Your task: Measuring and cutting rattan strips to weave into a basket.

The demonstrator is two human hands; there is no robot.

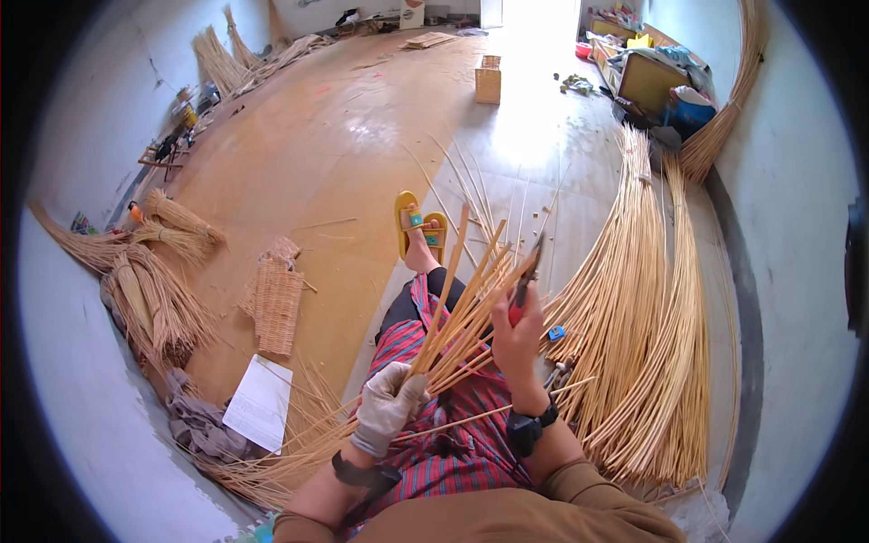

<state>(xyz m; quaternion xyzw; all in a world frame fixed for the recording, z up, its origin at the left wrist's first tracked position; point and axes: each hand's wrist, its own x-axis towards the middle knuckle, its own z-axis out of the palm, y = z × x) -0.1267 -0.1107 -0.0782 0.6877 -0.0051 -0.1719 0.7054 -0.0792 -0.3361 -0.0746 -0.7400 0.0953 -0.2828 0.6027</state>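
Note:
My left hand (389, 407), in a pale work glove, is closed round a loose bundle of wicker rods (457, 342) that fan out upward over my lap. Their long thin ends trail down to the left past my forearm. My bare right hand (516, 342) grips red-handled shears (519, 303), with the dark blades pointing up beside the rods' upper ends. Whether the blades touch a rod I cannot tell. Under both hands lies a red-and-blue striped apron (471, 443) across my legs.
Large sheaves of wicker rods (615, 308) lie along the right wall. A small blue tape measure (556, 334) is near my right wrist. To the left are a woven wicker panel (275, 303), a white board (259, 403) and smaller bundles (158, 303). A wicker box (488, 83) stands farther off.

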